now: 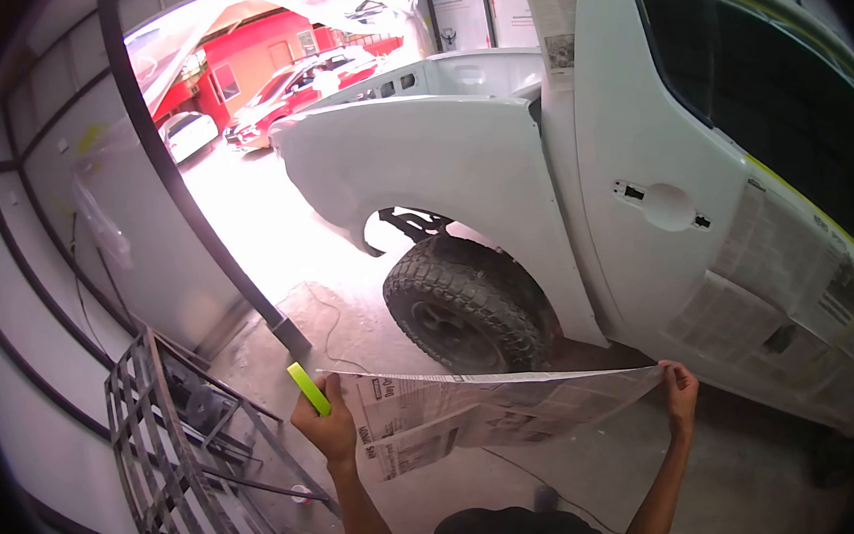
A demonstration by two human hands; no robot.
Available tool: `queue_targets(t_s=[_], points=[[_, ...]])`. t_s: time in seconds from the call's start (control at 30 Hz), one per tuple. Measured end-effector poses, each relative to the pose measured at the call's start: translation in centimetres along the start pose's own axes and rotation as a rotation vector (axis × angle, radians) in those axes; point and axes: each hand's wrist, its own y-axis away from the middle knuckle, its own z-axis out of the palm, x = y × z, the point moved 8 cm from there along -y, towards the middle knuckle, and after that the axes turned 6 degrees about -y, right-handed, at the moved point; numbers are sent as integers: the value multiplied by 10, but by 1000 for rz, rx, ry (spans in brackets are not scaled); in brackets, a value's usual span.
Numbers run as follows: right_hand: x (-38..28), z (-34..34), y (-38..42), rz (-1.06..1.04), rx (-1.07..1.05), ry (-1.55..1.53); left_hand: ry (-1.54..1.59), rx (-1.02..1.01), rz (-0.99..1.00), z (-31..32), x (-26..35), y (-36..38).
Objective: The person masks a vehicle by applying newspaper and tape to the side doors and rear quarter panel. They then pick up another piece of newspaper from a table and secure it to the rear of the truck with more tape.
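A sheet of newspaper (499, 412) is stretched between my two hands, its top edge nearly straight and its lower part hanging loose. My left hand (327, 422) grips the sheet's left corner and also holds a roll of yellow-green masking tape (308, 389). At the opposite corner, the fingers of my right hand (682, 397) pinch the paper. Beyond the sheet stands a white pickup truck (418, 152) with a knobby rear tire (465, 304). Newspaper (778, 259) covers the lower part of its door, and yellow-green tape lines the window (759, 90).
On the left a dark metal rack (186, 457) stands on the concrete floor near a slanting post (196, 205). A cable (328, 315) runs along the floor. Outside the wide opening are a red car (298, 91) and a white car (190, 135).
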Motion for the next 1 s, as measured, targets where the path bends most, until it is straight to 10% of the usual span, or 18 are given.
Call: queue_targets(t_s=[1.0], points=[[12, -38, -3, -292, 490, -38, 52, 76, 147, 4, 25, 15]])
